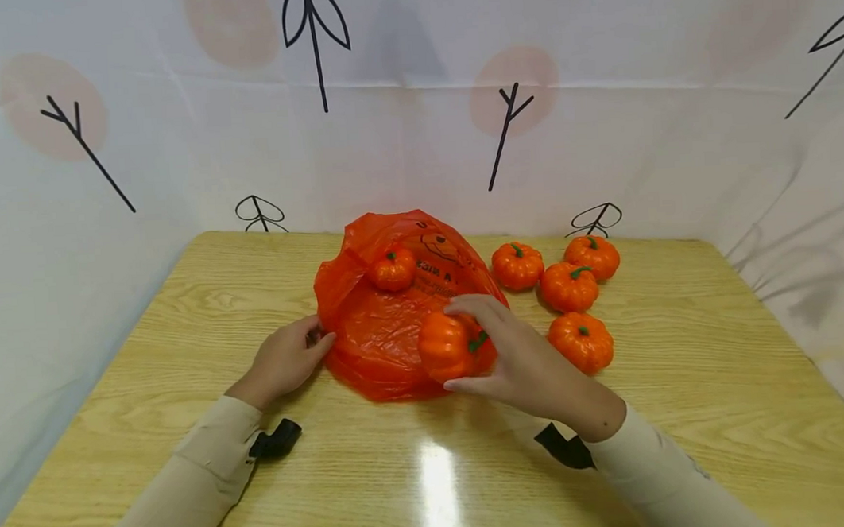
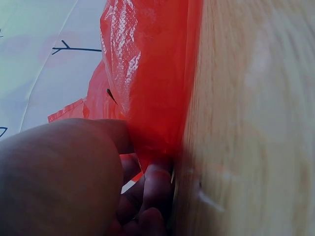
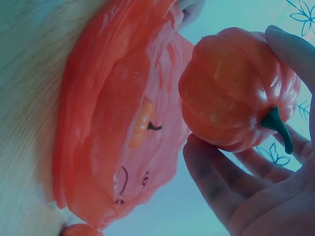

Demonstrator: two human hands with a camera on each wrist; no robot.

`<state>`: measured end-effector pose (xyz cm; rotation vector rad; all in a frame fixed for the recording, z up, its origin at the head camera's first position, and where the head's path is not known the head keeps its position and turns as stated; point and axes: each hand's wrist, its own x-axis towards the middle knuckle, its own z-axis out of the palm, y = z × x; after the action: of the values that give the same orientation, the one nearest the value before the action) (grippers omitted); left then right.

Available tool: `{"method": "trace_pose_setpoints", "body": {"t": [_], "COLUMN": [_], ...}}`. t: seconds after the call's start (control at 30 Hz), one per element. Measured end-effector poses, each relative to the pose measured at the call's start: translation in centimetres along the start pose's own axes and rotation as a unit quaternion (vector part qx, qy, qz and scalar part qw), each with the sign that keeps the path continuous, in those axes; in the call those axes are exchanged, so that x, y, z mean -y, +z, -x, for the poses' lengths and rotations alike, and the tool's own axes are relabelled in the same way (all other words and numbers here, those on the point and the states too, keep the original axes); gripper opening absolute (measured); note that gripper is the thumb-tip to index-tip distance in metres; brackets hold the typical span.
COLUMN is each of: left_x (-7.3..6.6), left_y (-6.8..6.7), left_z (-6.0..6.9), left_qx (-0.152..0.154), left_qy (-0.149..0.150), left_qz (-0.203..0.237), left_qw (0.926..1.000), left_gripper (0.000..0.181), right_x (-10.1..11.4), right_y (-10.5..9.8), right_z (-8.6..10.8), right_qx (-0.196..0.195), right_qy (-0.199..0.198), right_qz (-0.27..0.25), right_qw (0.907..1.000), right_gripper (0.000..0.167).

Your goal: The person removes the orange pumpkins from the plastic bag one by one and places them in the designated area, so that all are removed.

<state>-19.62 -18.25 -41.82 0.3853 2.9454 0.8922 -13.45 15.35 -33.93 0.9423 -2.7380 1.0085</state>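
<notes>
A thin red plastic bag [image 1: 375, 322] with dark print lies spread on the table, its mouth toward me. One small orange toy pumpkin [image 1: 394, 270] with a green stem sits inside it. My left hand [image 1: 284, 360] pinches the bag's left rim; in the left wrist view the fingers curl at the film's edge, partly hidden by it. In my right hand [image 1: 531, 365] is another toy pumpkin [image 1: 444, 347], held between thumb and fingers at the right side of the bag's mouth. The right wrist view shows this pumpkin [image 3: 231, 88] with its green stem toward the palm.
Several more toy pumpkins stand to the right of the bag, among them a front one [image 1: 580, 343] and a back one [image 1: 592, 257]. The wooden table [image 1: 334, 491] ends at a patterned white cloth [image 1: 402, 153] behind. Black straps hang at both wrists.
</notes>
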Motion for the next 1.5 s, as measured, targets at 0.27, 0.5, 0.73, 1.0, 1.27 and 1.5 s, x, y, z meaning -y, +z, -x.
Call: {"method": "trace_pose_setpoints", "body": {"t": [0.27, 0.5, 0.73, 1.0, 1.27, 1.5], "left_x": [0.2, 0.2, 0.1, 0.1, 0.1, 0.0], "left_y": [0.1, 0.1, 0.1, 0.1, 0.2, 0.0], "left_z": [0.0, 0.0, 0.0, 0.0, 0.0, 0.1], "left_qx": [0.000, 0.000, -0.004, -0.005, -0.003, -0.004], "left_qy": [-0.004, -0.003, 0.001, -0.002, -0.003, -0.003], "left_qz": [-0.002, -0.002, -0.002, -0.003, -0.002, -0.001], "left_qw": [1.0000, 1.0000, 1.0000, 1.0000, 1.0000, 1.0000], "left_gripper": [0.019, 0.019, 0.019, 0.019, 0.019, 0.019], "right_x": [-0.6, -1.4, -2.4, -3.0, -4.3, -5.8], "right_y": [0.3, 0.3, -0.3, -1.6, -3.1, -4.2], "right_z": [0.4, 1.1, 2.0, 2.5, 3.0, 3.1], "right_qx": [0.019, 0.033, 0.038, 0.009, -0.029, -0.076], "right_qy": [-0.003, 0.012, 0.039, 0.033, 0.049, 0.068], "right_qz": [0.001, 0.020, 0.023, 0.032, 0.045, 0.074], "right_qw": [0.9998, 0.9992, 0.9983, 0.9989, 0.9974, 0.9920], "right_gripper": [0.080, 0.081, 0.081, 0.082, 0.086, 0.086]}}
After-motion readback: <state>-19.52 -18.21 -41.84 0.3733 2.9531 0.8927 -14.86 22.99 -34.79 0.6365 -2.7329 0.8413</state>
